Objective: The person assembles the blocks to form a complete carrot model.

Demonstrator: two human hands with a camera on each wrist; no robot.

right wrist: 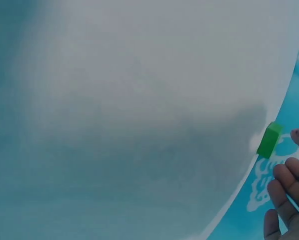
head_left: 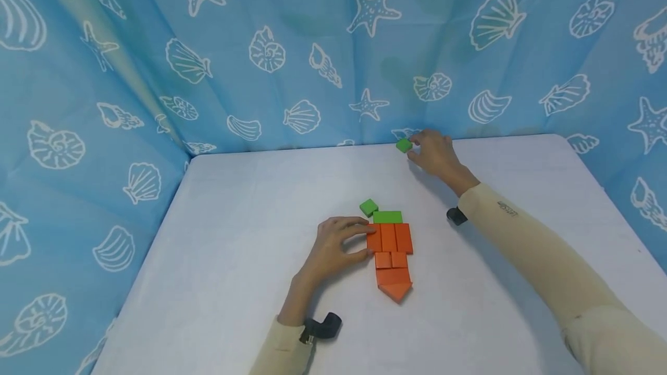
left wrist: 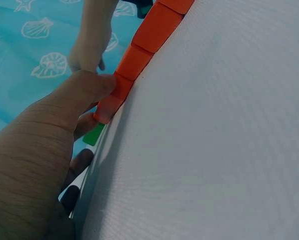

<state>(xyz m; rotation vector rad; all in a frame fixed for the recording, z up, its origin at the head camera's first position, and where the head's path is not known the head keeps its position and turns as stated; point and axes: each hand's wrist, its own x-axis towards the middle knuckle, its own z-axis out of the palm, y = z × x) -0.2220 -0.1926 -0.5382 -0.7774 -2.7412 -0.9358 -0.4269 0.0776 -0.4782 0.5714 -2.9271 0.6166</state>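
Flat orange blocks lie joined on the table: three upright rectangles side by side, two small squares, a wider piece and a triangle pointing toward me. My left hand holds the leftmost orange block, its thumb and a fingertip at the block's two ends. A green rectangular block lies along the row's far side, with a small green block turned at an angle beside it. At the table's back edge, my right hand has its fingers spread just beside another small green block.
The white table ends at a blue curtain with shells and starfish, which hangs behind and along both sides. Dark wrist cameras stick out from both cuffs.
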